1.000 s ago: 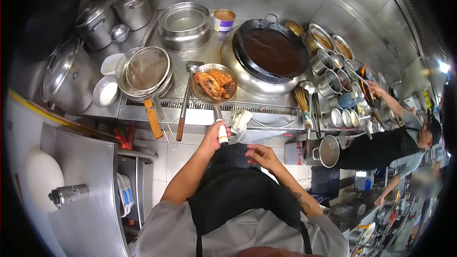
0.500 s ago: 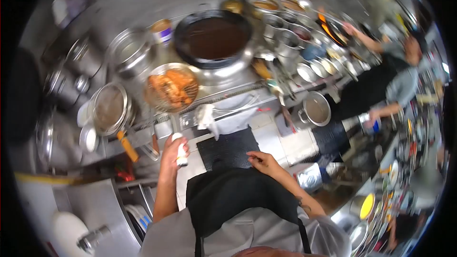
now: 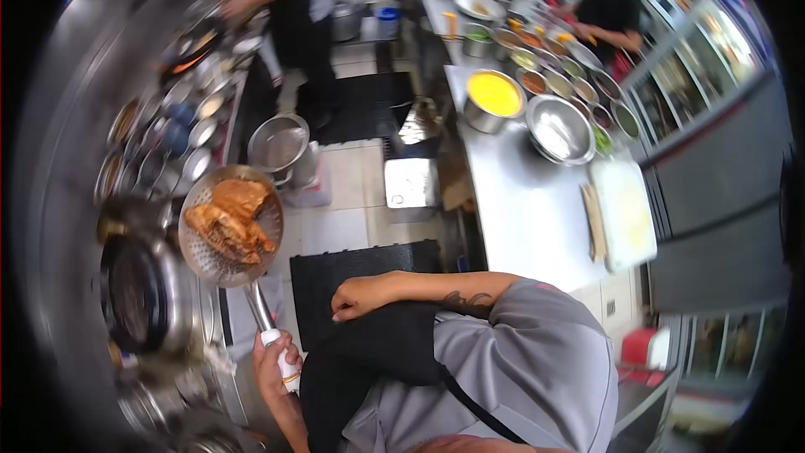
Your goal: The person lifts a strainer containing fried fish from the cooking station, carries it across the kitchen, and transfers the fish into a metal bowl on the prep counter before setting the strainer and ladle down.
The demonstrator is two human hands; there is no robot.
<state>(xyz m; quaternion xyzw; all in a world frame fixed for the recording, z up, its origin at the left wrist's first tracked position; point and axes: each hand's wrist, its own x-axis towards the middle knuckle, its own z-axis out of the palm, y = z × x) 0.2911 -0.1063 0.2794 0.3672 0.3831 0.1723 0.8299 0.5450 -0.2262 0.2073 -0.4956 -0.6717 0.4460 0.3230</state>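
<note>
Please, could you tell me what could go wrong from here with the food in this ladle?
The browned, glossy food pieces lie loose in the round, perforated metal ladle; a tilt might slide them out.

Only the left hand holds its white-wrapped handle, so a weak grip could let the loaded ladle twist.

Any oil or juice might drip through the holes onto the pale floor tiles and make them slippery.

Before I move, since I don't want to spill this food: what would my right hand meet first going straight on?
Your right hand would probably meet the skimmer's metal shaft first, though depth is unclear.
</note>
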